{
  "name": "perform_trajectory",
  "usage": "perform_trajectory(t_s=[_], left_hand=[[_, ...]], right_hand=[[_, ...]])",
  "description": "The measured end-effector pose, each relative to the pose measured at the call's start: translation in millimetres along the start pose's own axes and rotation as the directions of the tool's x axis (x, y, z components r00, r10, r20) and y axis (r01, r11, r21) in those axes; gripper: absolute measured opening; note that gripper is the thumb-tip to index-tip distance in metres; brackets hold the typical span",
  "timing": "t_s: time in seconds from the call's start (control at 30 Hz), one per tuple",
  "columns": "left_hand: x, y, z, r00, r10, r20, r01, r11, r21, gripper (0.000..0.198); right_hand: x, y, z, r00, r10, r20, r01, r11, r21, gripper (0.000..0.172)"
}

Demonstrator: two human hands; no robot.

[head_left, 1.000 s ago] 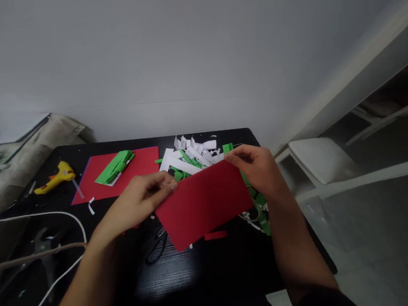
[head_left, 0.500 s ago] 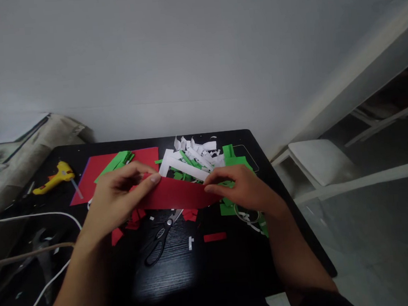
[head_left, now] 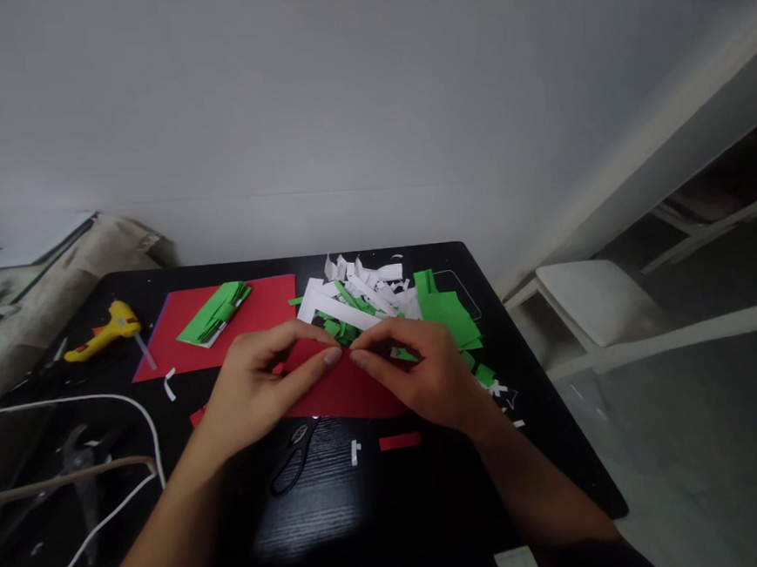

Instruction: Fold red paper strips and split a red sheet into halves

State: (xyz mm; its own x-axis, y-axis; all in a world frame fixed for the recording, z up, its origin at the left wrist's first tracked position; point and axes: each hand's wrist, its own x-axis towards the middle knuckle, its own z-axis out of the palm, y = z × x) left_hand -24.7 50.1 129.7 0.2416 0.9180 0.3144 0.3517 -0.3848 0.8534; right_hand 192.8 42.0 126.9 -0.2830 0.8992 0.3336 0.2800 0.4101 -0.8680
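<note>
A red paper sheet (head_left: 344,391) lies folded on the black table (head_left: 344,513), pressed down under both hands. My left hand (head_left: 262,389) pinches its top edge from the left, fingers closed. Pinching the same edge from the right is my right hand (head_left: 418,372); the fingertips of the two hands almost meet at the middle. Black scissors (head_left: 293,456) lie just in front of the sheet, partly under my left hand.
Behind the hands lies a heap of white and green paper scraps (head_left: 379,296). A larger red sheet (head_left: 269,310) with folded green paper (head_left: 214,312) is at back left, beside a yellow glue gun (head_left: 103,330). A white cable (head_left: 108,506) runs at left. A small red strip (head_left: 400,441) lies nearby.
The red sheet was held up and open, then came down to the table and got folded. Both hands moved inward along its top edge until their fingertips nearly met.
</note>
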Motion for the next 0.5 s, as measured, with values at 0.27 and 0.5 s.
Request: perform_trajectory(t_s=[0.27, 0.5], left_hand=[[0.2, 0.7, -0.7, 0.998, 0.011, 0.070, -0.010, 1.000, -0.019, 0.007], [1.6, -15.7, -33.0, 0.964, -0.075, -0.255, 0.064, 0.997, -0.049, 0.011]], right_hand=[[-0.1, -1.2, 0.7, 0.998, -0.019, 0.067, 0.020, 1.000, -0.014, 0.009], [5.0, 8.6, -32.1, 0.984, 0.031, 0.173, -0.016, 0.996, -0.090, 0.010]])
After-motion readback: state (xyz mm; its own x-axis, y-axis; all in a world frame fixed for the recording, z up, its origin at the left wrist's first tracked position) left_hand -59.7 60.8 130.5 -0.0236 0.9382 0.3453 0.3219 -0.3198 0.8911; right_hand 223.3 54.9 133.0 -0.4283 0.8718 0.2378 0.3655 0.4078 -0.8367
